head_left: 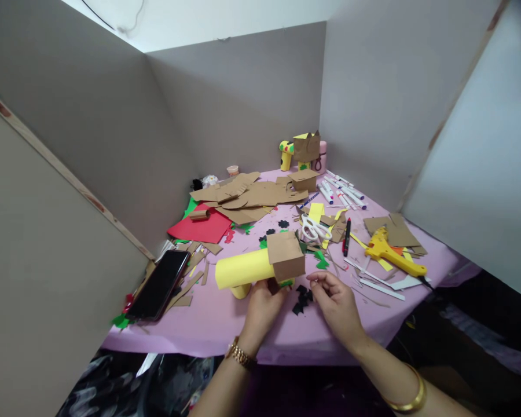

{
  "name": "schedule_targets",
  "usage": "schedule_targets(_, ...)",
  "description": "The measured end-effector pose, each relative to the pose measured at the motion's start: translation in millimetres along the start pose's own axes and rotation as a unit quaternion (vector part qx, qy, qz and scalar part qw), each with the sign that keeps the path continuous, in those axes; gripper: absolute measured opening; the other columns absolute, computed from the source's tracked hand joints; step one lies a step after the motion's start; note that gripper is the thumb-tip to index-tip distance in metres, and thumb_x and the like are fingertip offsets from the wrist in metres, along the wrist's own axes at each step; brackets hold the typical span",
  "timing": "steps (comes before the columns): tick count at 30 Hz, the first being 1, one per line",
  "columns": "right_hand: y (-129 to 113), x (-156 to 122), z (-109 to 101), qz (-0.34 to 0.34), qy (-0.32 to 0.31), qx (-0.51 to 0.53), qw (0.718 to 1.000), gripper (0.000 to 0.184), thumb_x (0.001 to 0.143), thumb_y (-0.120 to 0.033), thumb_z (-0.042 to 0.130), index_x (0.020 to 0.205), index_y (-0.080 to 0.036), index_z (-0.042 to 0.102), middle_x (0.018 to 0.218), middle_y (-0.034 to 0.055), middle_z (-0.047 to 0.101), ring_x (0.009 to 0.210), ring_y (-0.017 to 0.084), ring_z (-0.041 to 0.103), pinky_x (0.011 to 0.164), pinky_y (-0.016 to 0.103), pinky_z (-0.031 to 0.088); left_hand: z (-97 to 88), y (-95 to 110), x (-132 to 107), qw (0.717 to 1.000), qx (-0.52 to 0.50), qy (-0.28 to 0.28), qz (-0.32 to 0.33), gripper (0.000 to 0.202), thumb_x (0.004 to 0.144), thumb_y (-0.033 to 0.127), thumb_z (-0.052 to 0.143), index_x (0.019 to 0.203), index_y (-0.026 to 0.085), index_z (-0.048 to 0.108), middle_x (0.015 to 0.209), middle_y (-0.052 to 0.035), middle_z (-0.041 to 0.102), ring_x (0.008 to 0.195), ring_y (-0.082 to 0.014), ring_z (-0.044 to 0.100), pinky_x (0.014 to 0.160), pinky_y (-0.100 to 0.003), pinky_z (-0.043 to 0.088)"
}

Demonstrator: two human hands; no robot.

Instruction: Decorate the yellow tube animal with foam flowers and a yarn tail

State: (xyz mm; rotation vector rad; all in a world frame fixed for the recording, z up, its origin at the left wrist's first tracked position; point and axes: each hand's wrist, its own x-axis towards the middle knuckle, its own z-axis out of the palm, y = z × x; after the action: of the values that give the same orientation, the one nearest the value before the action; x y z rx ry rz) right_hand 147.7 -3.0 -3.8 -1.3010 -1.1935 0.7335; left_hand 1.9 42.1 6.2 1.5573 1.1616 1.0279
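My left hand [263, 310] is closed under a paper-craft figure, its fingers partly hidden beneath it. The figure has a yellow paper tube body [243, 269], short yellow legs and a brown cardboard box head [286, 256] at its right end. Just to the right, my right hand [336, 307] has thumb and forefinger pinched together; anything between them is too small to make out. Several black paper cut-outs [303, 299] lie on the table between my hands.
A yellow glue gun [393, 255] and a black marker [347, 236] lie right, white scissors [316, 228] beyond the figure. A phone [158, 285] rests left. Red paper [202, 225], cardboard [260, 197] and several markers [342, 191] spread farther back. Another yellow figure [306, 147] stands at the rear.
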Motion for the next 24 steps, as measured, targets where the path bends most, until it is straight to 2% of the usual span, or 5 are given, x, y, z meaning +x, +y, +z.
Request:
schedule_targets(6,5.4,-6.6,-13.7,-0.014,-0.014,-0.073,0.997,0.021,0.086,-0.032,0.045,0.090,-0.016,0.058,0.054,-0.0043,0.047,0.046,0.012,0.044,0.044,0.022,0.035,-2.7,-6.8,0.1,1.000,-0.001,-0.004,0.007,0.032,0.069,0.017,0.062,0.100,0.014,0.063,0.105,-0.0122,0.069,0.100,-0.0261,0.062,0.087,-0.035,0.046)
schedule_targets(10,4.5,-10.0,-24.6,-0.052,-0.044,-0.163,0.984,0.019,0.086,-0.027,0.045,0.090,-0.017,0.061,0.069,0.0018,0.060,0.060,0.016,0.055,0.057,0.026,0.042,-5.3,-8.9,-4.8,1.000,0.004,-0.010,0.016,0.034,0.071,0.012,0.055,0.105,0.015,0.059,0.111,-0.0104,0.066,0.107,-0.0238,0.059,0.093,-0.035,0.043)
schedule_targets(14,2.4,-9.7,-29.5,-0.092,-0.088,-0.270,0.954,0.017,0.082,-0.021,0.049,0.091,-0.018,0.063,0.081,0.0052,0.062,0.080,0.023,0.058,0.071,0.033,0.042,-8.0,-13.1,-16.0,1.000,0.012,-0.008,0.026,0.041,0.072,0.013,0.054,0.113,0.016,0.054,0.120,-0.0115,0.061,0.113,-0.0242,0.054,0.098,-0.038,0.039)
schedule_targets(19,3.1,-8.2,-26.6,-0.108,-0.119,-0.374,0.913,0.021,0.085,-0.023,0.047,0.096,-0.019,0.064,0.084,0.0069,0.060,0.083,0.026,0.059,0.062,0.032,0.042,-10.2,-21.3,-33.2,0.996,0.071,0.040,0.019,0.052,0.077,0.023,0.054,0.126,0.011,0.042,0.134,-0.0169,0.047,0.124,-0.0261,0.043,0.104,-0.043,0.032)
schedule_targets(24,6.0,-9.0,-25.6,-0.115,-0.125,-0.420,0.891,0.025,0.089,-0.025,0.042,0.099,-0.020,0.065,0.082,0.0057,0.060,0.078,0.023,0.061,0.058,0.029,0.041,-11.7,-14.6,-49.2,0.986,0.139,0.077,0.052,0.039,0.081,0.026,0.051,0.118,0.014,0.048,0.121,-0.0141,0.055,0.115,-0.0257,0.049,0.098,-0.045,0.037)
